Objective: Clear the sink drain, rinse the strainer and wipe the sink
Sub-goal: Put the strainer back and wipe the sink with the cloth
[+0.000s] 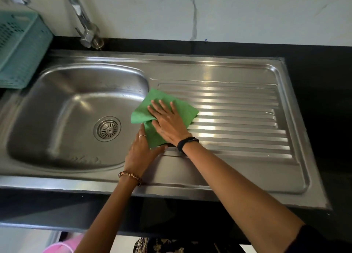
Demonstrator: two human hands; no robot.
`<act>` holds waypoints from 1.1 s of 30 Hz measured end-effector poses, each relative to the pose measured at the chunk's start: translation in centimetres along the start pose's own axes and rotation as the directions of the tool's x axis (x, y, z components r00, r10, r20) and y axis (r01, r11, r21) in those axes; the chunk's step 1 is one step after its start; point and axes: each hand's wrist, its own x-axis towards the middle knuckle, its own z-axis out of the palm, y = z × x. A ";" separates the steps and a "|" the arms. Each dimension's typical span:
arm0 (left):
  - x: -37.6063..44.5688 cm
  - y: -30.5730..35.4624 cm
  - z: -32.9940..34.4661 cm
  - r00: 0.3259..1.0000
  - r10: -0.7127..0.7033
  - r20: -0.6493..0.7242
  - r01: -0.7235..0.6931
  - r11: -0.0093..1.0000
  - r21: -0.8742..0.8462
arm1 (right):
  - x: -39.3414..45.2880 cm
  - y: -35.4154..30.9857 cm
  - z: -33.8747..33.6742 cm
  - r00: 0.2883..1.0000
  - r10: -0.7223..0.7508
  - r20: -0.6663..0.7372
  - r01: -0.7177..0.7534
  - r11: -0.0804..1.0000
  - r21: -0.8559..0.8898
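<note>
A steel sink (57, 104) has its round strainer (107, 129) seated in the drain. A green cloth (182, 108) lies spread at the bowl's right rim, over the start of the ribbed drainboard (238, 119). My right hand (167, 121) presses flat on the cloth with straight, spread fingers. Just below and left of it, my left hand (141, 151) rests at the cloth's near edge, fingers straight and the thumb touching the cloth's lower corner.
A chrome tap (85, 24) rises behind the bowl's back rim. A teal plastic basket (21, 49) stands at the sink's far left. Black countertop (323, 100) surrounds the sink, with a white marbled wall (228, 10) behind.
</note>
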 end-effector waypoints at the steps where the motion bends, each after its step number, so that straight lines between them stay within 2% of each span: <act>1: -0.4 0.2 0.3 1.000 0.005 -0.020 -0.004 0.999 0.042 | -0.6 0.1 0.0 1.000 -0.011 -0.004 0.011 1.000 0.017; 4: -1.5 1.8 1.7 0.992 0.079 -0.099 -0.062 0.984 0.166 | -3.3 1.6 -0.3 0.999 0.034 -0.040 -0.031 0.998 0.061; 6: -2.2 3.7 3.1 0.983 0.153 -0.097 -0.133 0.974 0.185 | -5.6 3.9 -0.7 0.991 0.113 -0.075 -0.107 0.992 0.073; 11: -3.3 8.3 8.2 0.952 0.287 0.110 -0.306 0.914 0.267 | -11.4 11.5 -3.0 0.943 0.299 -0.144 -0.288 0.953 0.093; 15: -3.8 10.3 11.3 0.917 0.297 0.265 -0.379 0.856 0.351 | -16.5 17.3 -4.4 0.877 0.441 -0.190 -0.433 0.897 0.087; 18: -4.1 10.2 11.7 0.922 0.297 0.247 -0.377 0.834 0.402 | -18.7 19.6 -5.2 0.834 0.522 -0.178 -0.509 0.853 0.113; 23: -4.1 9.1 10.7 0.934 0.289 0.211 -0.354 0.833 0.426 | -21.8 17.5 -4.5 0.786 0.587 -0.195 -0.564 0.810 0.162; 28: -3.6 6.2 7.5 0.966 0.233 0.107 -0.257 0.892 0.372 | -21.2 17.2 -4.4 0.767 0.623 -0.151 -0.612 0.782 0.120; 33: -3.1 2.6 3.6 0.996 0.080 0.032 -0.086 0.900 0.428 | -18.0 16.4 -4.7 0.721 0.670 -0.178 -0.643 0.742 0.188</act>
